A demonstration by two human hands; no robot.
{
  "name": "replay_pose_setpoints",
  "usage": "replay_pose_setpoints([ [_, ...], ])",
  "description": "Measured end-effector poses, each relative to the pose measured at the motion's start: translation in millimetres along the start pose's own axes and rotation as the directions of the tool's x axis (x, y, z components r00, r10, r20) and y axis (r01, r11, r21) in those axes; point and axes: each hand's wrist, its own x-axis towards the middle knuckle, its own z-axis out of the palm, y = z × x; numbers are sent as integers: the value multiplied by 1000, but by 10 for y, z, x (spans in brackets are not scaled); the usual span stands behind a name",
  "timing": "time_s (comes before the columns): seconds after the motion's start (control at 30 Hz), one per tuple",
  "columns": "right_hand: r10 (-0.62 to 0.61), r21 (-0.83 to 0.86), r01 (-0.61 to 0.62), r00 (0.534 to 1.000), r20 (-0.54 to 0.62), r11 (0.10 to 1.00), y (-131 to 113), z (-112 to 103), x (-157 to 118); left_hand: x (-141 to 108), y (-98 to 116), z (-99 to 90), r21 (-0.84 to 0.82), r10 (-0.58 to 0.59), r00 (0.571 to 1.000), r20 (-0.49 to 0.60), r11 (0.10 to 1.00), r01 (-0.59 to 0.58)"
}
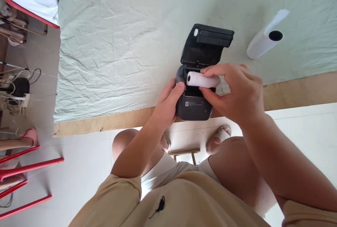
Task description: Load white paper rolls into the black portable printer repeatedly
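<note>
A small black label printer (pixel 196 107) is at the table's near edge, its lid (pixel 204 51) raised on the far side. My left hand (pixel 168 102) grips the printer's left side, thumb on the rim. Between the thumb and fingers of my right hand (pixel 234 90) is a white paper roll (pixel 201 79), lying sideways at the open paper compartment. Its left end shows a dark core hole. Whether the roll rests on the compartment floor I cannot tell. Farther right, a larger white roll (pixel 260 46) stands on the cloth with a loose paper end sticking up.
A pale green wrinkled cloth (pixel 110 51) covers the wooden table (pixel 105 123). To the left are red stool legs (pixel 31 165), tangled cables (pixel 14 93) and another person's foot (pixel 30 136). A white-covered surface with a red edge (pixel 31 12) adjoins at upper left.
</note>
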Motion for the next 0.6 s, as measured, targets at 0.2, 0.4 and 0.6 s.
replay_pose_setpoints([
  [0.2,29,62,-34,997,72,998,124,0,-34,-24,19,5,25,-34,999,-9,999,35],
  [0.4,24,113,-31,997,69,993,153,25,3,-8,9,13,13,-14,1000,-1,1000,14],
  [0.6,-62,196,62,998,-6,979,57,12,-39,47,-63,-52,-13,68,997,41,998,-68],
])
